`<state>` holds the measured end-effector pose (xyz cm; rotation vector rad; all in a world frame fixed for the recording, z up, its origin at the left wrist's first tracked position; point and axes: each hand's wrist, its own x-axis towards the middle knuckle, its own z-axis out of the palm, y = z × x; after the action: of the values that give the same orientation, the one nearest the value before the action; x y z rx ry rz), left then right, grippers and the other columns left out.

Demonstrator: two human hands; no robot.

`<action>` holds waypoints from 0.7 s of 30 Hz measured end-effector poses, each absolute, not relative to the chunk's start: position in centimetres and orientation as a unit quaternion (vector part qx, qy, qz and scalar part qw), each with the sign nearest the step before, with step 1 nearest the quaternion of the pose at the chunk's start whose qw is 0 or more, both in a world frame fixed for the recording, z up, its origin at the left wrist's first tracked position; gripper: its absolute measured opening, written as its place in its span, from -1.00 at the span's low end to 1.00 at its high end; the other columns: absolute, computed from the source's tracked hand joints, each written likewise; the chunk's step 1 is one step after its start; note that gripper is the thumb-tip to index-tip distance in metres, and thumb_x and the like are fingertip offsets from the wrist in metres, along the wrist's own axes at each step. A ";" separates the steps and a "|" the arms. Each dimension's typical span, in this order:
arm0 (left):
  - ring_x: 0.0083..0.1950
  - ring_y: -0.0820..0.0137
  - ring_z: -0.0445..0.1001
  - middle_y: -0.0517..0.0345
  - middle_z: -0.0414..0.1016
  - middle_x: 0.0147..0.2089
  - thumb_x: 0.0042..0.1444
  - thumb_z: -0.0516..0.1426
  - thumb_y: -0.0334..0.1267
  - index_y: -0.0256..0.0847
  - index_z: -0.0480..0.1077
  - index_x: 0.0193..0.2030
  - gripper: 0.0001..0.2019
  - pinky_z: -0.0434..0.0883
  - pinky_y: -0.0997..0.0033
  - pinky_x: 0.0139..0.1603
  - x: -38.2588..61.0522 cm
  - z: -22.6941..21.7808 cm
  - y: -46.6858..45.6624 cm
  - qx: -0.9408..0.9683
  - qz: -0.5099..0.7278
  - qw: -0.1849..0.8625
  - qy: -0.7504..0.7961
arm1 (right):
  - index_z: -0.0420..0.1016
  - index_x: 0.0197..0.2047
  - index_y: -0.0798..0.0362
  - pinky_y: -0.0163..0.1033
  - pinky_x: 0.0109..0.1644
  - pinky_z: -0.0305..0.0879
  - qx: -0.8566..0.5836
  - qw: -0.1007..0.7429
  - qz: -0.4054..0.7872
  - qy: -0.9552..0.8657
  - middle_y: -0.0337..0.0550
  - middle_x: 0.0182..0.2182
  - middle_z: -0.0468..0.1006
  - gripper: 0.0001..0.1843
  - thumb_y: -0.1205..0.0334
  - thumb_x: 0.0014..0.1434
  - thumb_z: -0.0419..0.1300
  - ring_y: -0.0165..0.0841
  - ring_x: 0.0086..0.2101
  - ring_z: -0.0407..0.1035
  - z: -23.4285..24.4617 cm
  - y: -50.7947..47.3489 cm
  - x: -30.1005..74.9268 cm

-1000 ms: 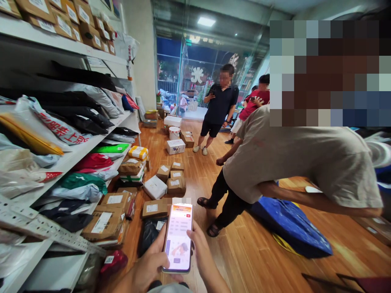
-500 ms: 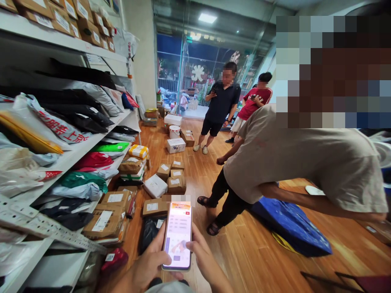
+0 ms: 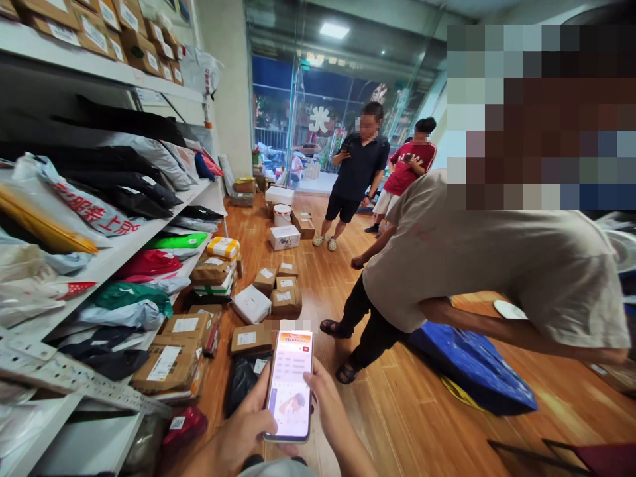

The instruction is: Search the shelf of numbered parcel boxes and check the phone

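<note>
Two hands grasp one phone [image 3: 289, 387], screen lit and facing up: the left hand [image 3: 238, 434] cups its lower left edge, the right hand [image 3: 325, 404] clasps its right edge. Cardboard parcels [image 3: 248, 338] lie on the wooden floor [image 3: 397, 424] at twelve o'clock. Shelves [image 3: 114, 262] of bagged parcels run at nine o'clock. At two o'clock a person in a grey shirt [image 3: 487, 265] bends over a blue bag [image 3: 472, 364].

Parcels [image 3: 285, 301] beside stocked shelves [image 3: 149, 248]

The phone [image 3: 289, 385] screen text is too small to read; its lower edge hides behind fingers [image 3: 258, 417].
</note>
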<state>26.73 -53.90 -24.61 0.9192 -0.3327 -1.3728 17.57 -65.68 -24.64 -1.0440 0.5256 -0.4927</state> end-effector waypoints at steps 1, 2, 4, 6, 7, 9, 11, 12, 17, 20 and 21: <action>-0.09 0.14 0.42 -0.06 0.37 0.05 -0.34 0.02 -0.53 -0.05 -0.43 0.34 0.07 0.50 0.27 -0.43 26.7 -24.5 -53.9 0.400 -0.614 0.666 -0.141 | 0.50 -0.22 0.06 -0.18 -0.25 0.31 -0.485 0.801 -0.239 0.256 -0.18 -0.39 0.61 -0.53 -0.11 -0.11 0.28 -0.27 -0.39 0.42 -24.5 -65.8 18.0; -0.10 0.15 0.42 -0.06 0.37 0.06 -0.35 0.01 -0.53 -0.05 -0.43 0.34 0.07 0.50 0.26 -0.42 26.7 -24.3 -53.9 0.395 -0.621 0.663 -0.137 | 0.51 -0.25 0.07 -0.20 -0.29 0.31 -0.483 0.798 -0.247 0.262 -0.19 -0.44 0.60 -0.53 -0.14 -0.09 0.26 -0.29 -0.44 0.40 -24.4 -66.0 18.3; -0.13 0.20 0.42 -0.04 0.38 0.04 -0.34 0.02 -0.53 -0.06 -0.43 0.34 0.07 0.49 0.27 -0.38 26.6 -24.0 -53.9 0.398 -0.627 0.654 -0.141 | 0.51 -0.32 0.09 -0.23 -0.36 0.29 -0.480 0.793 -0.260 0.269 -0.19 -0.52 0.57 -0.55 -0.16 -0.07 0.23 -0.32 -0.50 0.37 -24.1 -66.1 18.9; -0.17 0.23 0.43 -0.02 0.41 0.01 -0.31 0.01 -0.53 -0.06 -0.45 0.34 0.05 0.48 0.29 -0.37 26.6 -23.6 -53.9 0.406 -0.629 0.647 -0.144 | 0.51 -0.36 0.10 -0.25 -0.39 0.28 -0.479 0.788 -0.276 0.273 -0.17 -0.51 0.57 -0.53 -0.19 -0.07 0.23 -0.31 -0.49 0.37 -23.8 -66.1 19.2; -0.18 0.24 0.43 -0.02 0.42 -0.01 -0.30 0.01 -0.53 -0.06 -0.47 0.34 0.05 0.47 0.29 -0.37 26.7 -23.5 -53.9 0.408 -0.629 0.646 -0.144 | 0.51 -0.36 0.09 -0.25 -0.37 0.29 -0.478 0.785 -0.285 0.273 -0.16 -0.48 0.58 -0.52 -0.20 -0.09 0.23 -0.29 -0.45 0.38 -23.7 -66.0 19.3; -0.16 0.21 0.44 -0.02 0.41 0.01 -0.29 0.00 -0.53 -0.05 -0.50 0.33 0.05 0.48 0.27 -0.37 26.8 -23.5 -53.9 0.409 -0.626 0.648 -0.143 | 0.51 -0.33 0.06 -0.26 -0.34 0.31 -0.479 0.778 -0.303 0.271 -0.18 -0.44 0.59 -0.52 -0.21 -0.09 0.22 -0.28 -0.41 0.39 -23.6 -65.6 19.1; -0.11 0.17 0.43 -0.03 0.39 0.05 -0.28 -0.01 -0.53 -0.05 -0.50 0.34 0.04 0.49 0.25 -0.37 26.9 -23.5 -53.9 0.407 -0.625 0.650 -0.144 | 0.49 -0.32 0.03 -0.27 -0.33 0.31 -0.479 0.771 -0.316 0.277 -0.21 -0.44 0.58 -0.56 -0.19 -0.06 0.21 -0.30 -0.40 0.39 -23.8 -65.1 18.8; -0.09 0.15 0.43 -0.03 0.38 0.07 -0.28 -0.02 -0.53 -0.05 -0.49 0.34 0.03 0.50 0.25 -0.37 27.0 -23.6 -53.9 0.405 -0.626 0.650 -0.145 | 0.49 -0.31 0.03 -0.28 -0.32 0.31 -0.480 0.765 -0.322 0.284 -0.21 -0.43 0.59 -0.57 -0.18 -0.05 0.20 -0.30 -0.39 0.40 -24.0 -64.8 18.7; -0.07 0.15 0.44 0.00 0.38 0.09 -0.22 -0.02 -0.53 0.01 -0.52 0.33 0.01 0.51 0.26 -0.34 27.3 -24.1 -53.8 0.395 -0.634 0.647 -0.156 | 0.50 -0.21 0.07 -0.22 -0.32 0.34 -0.482 0.765 -0.320 0.282 -0.13 -0.34 0.62 -0.59 -0.06 -0.02 0.19 -0.24 -0.37 0.44 -24.9 -63.9 18.4; -0.08 0.18 0.45 0.01 0.38 0.10 -0.20 -0.02 -0.53 0.02 -0.56 0.33 0.01 0.52 0.28 -0.36 27.4 -24.2 -53.8 0.389 -0.628 0.655 -0.158 | 0.51 -0.22 0.08 -0.21 -0.34 0.36 -0.471 0.778 -0.315 0.270 -0.12 -0.36 0.62 -0.62 -0.01 -0.04 0.20 -0.22 -0.37 0.45 -24.8 -63.9 18.5; -0.08 0.17 0.45 -0.01 0.38 0.11 -0.20 -0.02 -0.53 0.01 -0.56 0.33 0.02 0.52 0.28 -0.37 27.4 -24.2 -53.8 0.387 -0.626 0.658 -0.157 | 0.51 -0.24 0.08 -0.21 -0.35 0.36 -0.469 0.781 -0.313 0.269 -0.12 -0.37 0.62 -0.63 -0.01 -0.05 0.21 -0.22 -0.38 0.45 -24.8 -63.9 18.6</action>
<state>27.36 -53.77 -24.17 0.8764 -0.3558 -1.4182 18.57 -63.94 -24.75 -1.0131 0.5818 -0.6772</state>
